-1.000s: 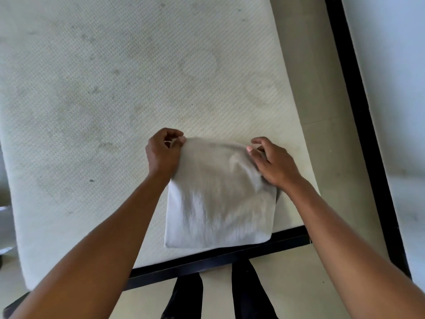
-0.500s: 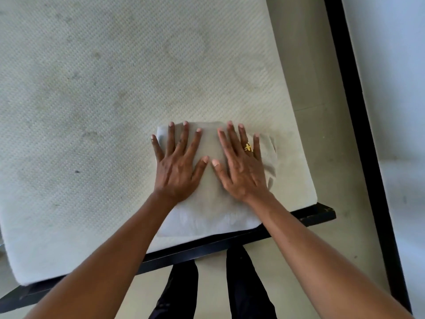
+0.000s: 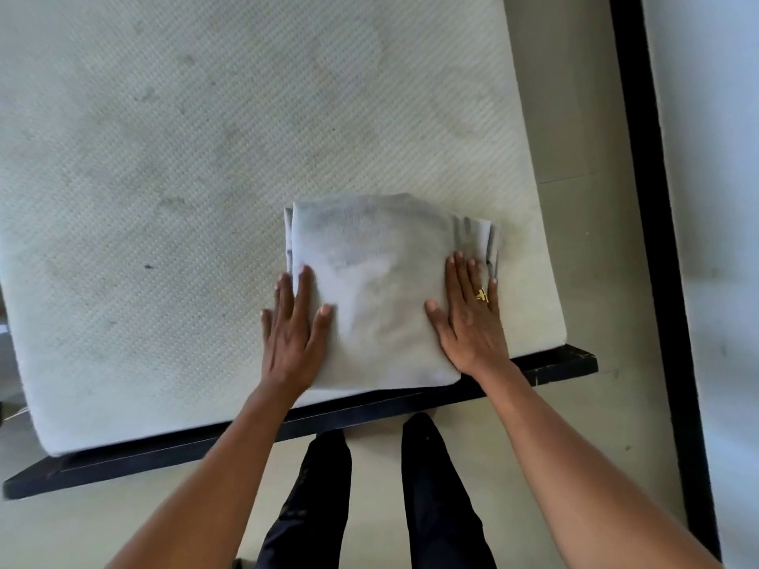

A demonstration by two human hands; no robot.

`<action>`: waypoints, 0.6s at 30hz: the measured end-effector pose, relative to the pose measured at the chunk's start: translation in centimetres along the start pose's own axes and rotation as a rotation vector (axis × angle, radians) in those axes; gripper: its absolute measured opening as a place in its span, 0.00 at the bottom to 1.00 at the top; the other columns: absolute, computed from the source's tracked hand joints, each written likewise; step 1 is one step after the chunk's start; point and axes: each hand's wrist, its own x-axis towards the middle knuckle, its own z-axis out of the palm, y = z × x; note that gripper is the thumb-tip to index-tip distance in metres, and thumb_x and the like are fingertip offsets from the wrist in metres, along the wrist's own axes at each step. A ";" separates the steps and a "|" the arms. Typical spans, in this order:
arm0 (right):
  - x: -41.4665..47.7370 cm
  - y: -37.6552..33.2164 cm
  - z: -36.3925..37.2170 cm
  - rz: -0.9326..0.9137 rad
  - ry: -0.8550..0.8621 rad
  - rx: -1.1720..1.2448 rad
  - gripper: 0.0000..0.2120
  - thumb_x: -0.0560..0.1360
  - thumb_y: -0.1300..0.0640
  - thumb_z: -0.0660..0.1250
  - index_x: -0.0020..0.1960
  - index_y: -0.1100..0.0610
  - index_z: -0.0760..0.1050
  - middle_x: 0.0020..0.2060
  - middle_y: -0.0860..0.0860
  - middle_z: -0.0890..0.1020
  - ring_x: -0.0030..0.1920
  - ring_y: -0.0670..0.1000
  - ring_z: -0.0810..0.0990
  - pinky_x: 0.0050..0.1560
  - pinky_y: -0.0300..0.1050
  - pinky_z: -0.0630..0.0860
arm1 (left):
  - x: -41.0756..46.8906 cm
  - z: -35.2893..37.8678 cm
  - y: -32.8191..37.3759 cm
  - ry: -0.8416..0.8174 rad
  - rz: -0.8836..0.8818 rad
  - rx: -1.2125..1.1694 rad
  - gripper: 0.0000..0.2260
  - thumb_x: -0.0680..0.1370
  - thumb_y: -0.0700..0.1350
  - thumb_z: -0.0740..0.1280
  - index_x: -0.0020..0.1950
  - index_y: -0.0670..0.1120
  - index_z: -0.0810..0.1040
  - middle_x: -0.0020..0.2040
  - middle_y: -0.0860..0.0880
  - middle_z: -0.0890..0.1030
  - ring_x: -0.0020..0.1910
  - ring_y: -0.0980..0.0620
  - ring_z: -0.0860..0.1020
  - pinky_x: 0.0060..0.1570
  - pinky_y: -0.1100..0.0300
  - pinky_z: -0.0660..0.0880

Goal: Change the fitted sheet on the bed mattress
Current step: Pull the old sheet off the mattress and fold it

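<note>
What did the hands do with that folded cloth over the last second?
Both hands let go of the far corners of the folded sheet and pressed flat on its middle. Since then the left hand and right hand slid apart to its left and right edges, fingers straight. The sheet stays folded at the near right corner of the bare mattress.

A black bed frame (image 3: 534,368) stands on a pale beige tiled floor (image 3: 575,117), and along the floor's right edge a broad black strip (image 3: 645,199) runs beside a white wall (image 3: 714,158) under soft, even light.
</note>
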 end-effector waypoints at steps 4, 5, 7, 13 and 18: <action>-0.7 -0.5 -0.6 0.331 0.421 0.344 0.31 0.82 0.43 0.63 0.79 0.59 0.62 0.77 0.57 0.66 0.77 0.56 0.65 0.75 0.55 0.65 | -1.9 -0.6 -0.7 0.238 -0.225 -0.115 0.37 0.79 0.70 0.59 0.80 0.47 0.62 0.75 0.43 0.70 0.74 0.42 0.67 0.73 0.42 0.66; -0.9 -1.2 -0.7 0.498 0.462 0.471 0.33 0.80 0.41 0.65 0.77 0.60 0.64 0.72 0.57 0.70 0.72 0.57 0.70 0.71 0.55 0.69 | -1.9 -0.7 -0.2 0.234 -0.310 -0.139 0.39 0.76 0.72 0.61 0.77 0.46 0.66 0.70 0.43 0.73 0.70 0.42 0.70 0.69 0.42 0.69; -0.7 -3.0 -0.7 0.732 0.347 0.741 0.35 0.78 0.39 0.69 0.74 0.60 0.65 0.69 0.56 0.75 0.67 0.58 0.75 0.67 0.52 0.73 | -0.7 -1.2 0.9 0.158 -0.442 -0.235 0.42 0.71 0.76 0.64 0.71 0.45 0.72 0.63 0.46 0.77 0.62 0.44 0.75 0.62 0.44 0.74; -0.3 -4.5 -0.7 0.793 0.254 1.137 0.10 0.81 0.53 0.69 0.55 0.60 0.79 0.48 0.52 0.85 0.52 0.56 0.84 0.52 0.50 0.80 | 3.2 -4.5 2.9 -0.030 -0.436 -0.617 0.16 0.75 0.51 0.77 0.56 0.42 0.83 0.50 0.45 0.86 0.51 0.44 0.84 0.48 0.52 0.83; -5.2 -7.5 -1.5 0.823 0.040 1.288 0.09 0.83 0.55 0.66 0.57 0.62 0.78 0.50 0.57 0.86 0.50 0.56 0.87 0.48 0.54 0.85 | 9.1 -11.3 5.6 -0.138 -0.031 -0.270 0.11 0.77 0.50 0.75 0.52 0.43 0.84 0.51 0.42 0.85 0.49 0.45 0.82 0.52 0.48 0.79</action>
